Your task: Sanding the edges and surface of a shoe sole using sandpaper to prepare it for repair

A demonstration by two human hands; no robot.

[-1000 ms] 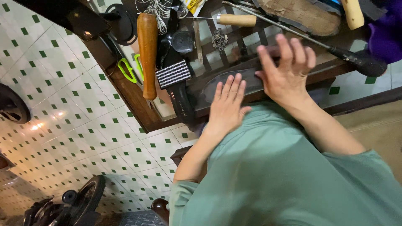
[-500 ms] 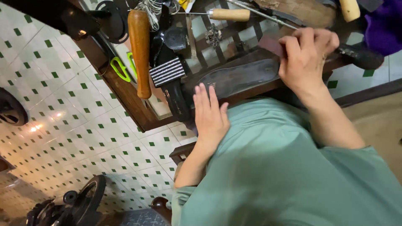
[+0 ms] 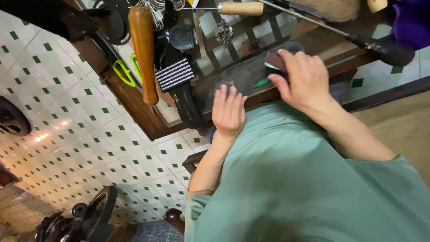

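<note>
Both hands have shifted since a moment ago: the right hand (image 3: 301,79), which half a second back was curled at the far end of the dark shoe sole (image 3: 244,74), now sits a little further along it with its fingers bent around a small maroon block (image 3: 274,59), pinching it against the sole's upper face. The left hand (image 3: 228,110) has slid up from the edge of the green shirt (image 3: 304,179) and lies flat, fingers together and straight, pressing down on the near end of the sole; it grips nothing, only rests its palm and fingertips there. The sole lies lengthwise on the slatted wooden bench (image 3: 251,31), its near end under the left hand and its far end under the right, with a sliver of green showing just beneath the right thumb. Just beside the left hand stands a dark sandal with a black-and-white striped strap (image 3: 175,74), tipped on its edge against the bench rim. Next to it lies a long wooden handle (image 3: 143,49), reddish-brown and rounded, pointing toward the floor side. Green-handled scissors (image 3: 123,71) lie at the bench edge beyond that. Across the far part of the bench runs a thin metal tool with a pale wooden grip (image 3: 242,8), and a long dark rod (image 3: 358,38) slants toward the right. A purple cloth (image 3: 414,22) sits in the corner. Below, the floor is white tile with small green squares (image 3: 67,116), and a black wheel (image 3: 98,210) shows near the bottom.
</note>
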